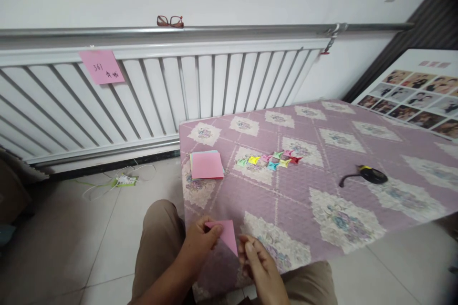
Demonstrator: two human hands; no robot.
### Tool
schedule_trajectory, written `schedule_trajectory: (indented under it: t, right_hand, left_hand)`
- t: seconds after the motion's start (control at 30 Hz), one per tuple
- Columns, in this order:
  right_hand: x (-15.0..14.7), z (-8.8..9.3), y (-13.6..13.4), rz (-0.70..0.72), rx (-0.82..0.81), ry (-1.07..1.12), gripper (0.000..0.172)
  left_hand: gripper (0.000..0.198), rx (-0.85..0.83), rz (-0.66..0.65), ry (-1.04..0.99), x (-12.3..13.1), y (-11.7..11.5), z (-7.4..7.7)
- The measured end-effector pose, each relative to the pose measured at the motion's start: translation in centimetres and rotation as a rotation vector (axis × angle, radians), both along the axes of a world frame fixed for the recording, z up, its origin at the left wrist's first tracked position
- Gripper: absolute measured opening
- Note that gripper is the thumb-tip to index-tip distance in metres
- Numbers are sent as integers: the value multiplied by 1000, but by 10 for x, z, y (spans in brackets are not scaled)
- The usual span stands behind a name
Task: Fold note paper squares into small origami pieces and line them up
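My left hand [203, 240] pinches a pink sheet of folding paper [227, 234] between thumb and fingers at its left corner. The paper is folded into a triangle and held over the near edge of the table. Just to the right of the paper is my right hand [259, 264], its fingers curled in and the thumb close against them. Nothing shows between those fingers, and they look slightly apart from the paper's edge.
A stack of square paper [207, 165], pink on top, lies on the table's left side. Several small folded paper shapes [273, 165] sit mid-table. A black object with a bent arm [372, 175] lies at right, near a photo board [411, 90]. Behind are a radiator [200, 76] and glasses [170, 21].
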State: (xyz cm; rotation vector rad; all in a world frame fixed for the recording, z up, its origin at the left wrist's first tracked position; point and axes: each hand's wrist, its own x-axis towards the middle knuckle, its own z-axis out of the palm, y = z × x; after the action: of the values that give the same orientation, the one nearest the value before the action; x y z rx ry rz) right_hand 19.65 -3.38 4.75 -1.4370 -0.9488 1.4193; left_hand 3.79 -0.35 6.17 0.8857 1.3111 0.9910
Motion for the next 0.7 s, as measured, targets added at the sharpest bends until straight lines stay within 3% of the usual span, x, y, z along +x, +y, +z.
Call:
schedule_trajectory:
  t: [0.13,0.37,0.57,0.7]
  right_hand:
    - [-9,0,1,168,13,-3,45]
    - [-13,-6,1,146,20,-50,51]
    - [-16,2,4,69,39,-55,51]
    - [-14,2,4,94,49,-26,51]
  left_hand:
    - [32,-6,-57,-18,7,-4,-3]
    - [36,21,-19,5,3,-6,0]
    - [32,-16,-73,-85,14,-11,-7]
    - [32,-35,-42,-54,17,-14,-11]
